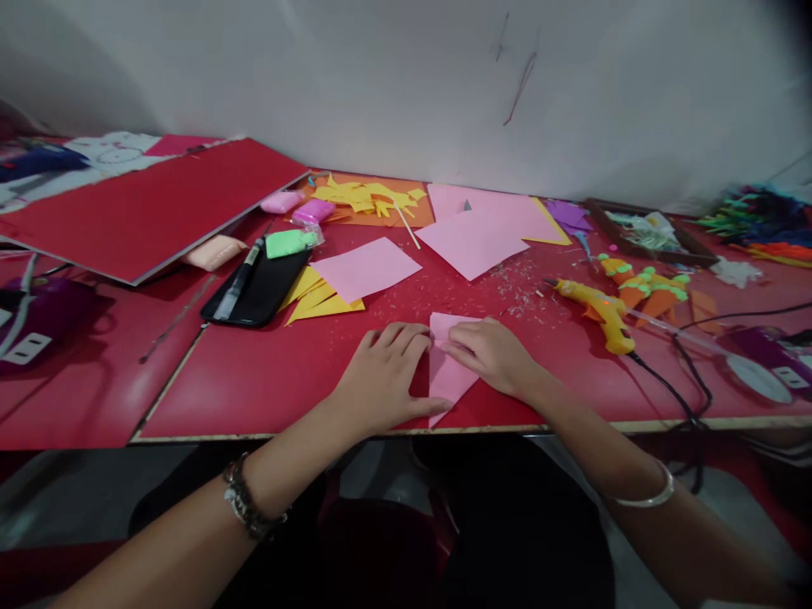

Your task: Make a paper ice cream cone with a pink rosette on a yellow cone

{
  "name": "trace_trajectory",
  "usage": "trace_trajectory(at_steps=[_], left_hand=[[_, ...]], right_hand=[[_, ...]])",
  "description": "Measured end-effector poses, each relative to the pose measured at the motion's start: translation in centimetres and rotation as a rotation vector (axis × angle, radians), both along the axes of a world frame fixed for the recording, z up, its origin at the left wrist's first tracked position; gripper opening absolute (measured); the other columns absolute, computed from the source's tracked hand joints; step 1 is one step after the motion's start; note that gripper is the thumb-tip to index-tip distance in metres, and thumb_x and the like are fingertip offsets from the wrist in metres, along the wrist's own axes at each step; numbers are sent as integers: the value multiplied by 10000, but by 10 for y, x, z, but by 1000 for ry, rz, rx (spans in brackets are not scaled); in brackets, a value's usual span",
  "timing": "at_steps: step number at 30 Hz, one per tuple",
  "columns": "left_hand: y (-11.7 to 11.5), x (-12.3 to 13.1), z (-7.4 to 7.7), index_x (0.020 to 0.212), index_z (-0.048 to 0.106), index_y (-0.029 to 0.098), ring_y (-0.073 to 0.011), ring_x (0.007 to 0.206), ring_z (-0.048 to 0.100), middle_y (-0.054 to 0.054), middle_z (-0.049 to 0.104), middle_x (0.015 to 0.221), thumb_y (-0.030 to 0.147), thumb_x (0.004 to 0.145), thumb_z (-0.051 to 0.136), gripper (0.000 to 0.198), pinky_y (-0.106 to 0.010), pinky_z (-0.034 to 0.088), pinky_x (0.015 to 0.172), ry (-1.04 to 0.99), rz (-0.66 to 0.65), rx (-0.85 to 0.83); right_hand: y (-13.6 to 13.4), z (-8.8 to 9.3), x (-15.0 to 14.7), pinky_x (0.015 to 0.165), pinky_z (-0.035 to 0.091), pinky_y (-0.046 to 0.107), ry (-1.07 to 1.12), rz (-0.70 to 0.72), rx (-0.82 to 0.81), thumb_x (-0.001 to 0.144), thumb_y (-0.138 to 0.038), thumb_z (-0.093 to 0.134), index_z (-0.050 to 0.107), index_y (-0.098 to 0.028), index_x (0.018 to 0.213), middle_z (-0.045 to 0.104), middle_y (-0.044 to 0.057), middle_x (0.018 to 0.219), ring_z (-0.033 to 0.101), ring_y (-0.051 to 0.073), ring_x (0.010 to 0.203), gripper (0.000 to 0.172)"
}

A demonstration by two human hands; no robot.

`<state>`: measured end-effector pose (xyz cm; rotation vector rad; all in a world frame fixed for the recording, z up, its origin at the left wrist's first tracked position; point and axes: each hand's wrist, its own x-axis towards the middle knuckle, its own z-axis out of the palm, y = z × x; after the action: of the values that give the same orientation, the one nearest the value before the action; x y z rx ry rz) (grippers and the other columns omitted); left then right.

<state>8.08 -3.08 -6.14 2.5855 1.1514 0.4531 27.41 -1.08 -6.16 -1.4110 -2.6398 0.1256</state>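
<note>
A folded piece of pink paper lies at the front edge of the red table, pointed at its lower end. My left hand rests along its left side, thumb spread away from the fingers and touching the paper near the bottom. From the right, my right hand presses on the upper part with curled fingers, the paper under them. Part of the sheet is hidden beneath that hand.
Pink sheets and yellow paper pieces lie beyond my hands. A black phone bears a pen. A yellow glue gun with its black cord lies right, near orange paper cones. A red board is at left.
</note>
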Motion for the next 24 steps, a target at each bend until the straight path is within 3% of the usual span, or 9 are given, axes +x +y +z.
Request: trace_trajectory(at_steps=[24], left_hand=[[0,-2,3,1182,414,185,-274,1132,361,-88,421,1267,623,707,437,646,-423,318,882,84,-19,39]], right_hand=[[4,0,-1,588,224,248,15,-19,-1,879,-361,335,524,-178,676,596,1,673,503,118,645,332]])
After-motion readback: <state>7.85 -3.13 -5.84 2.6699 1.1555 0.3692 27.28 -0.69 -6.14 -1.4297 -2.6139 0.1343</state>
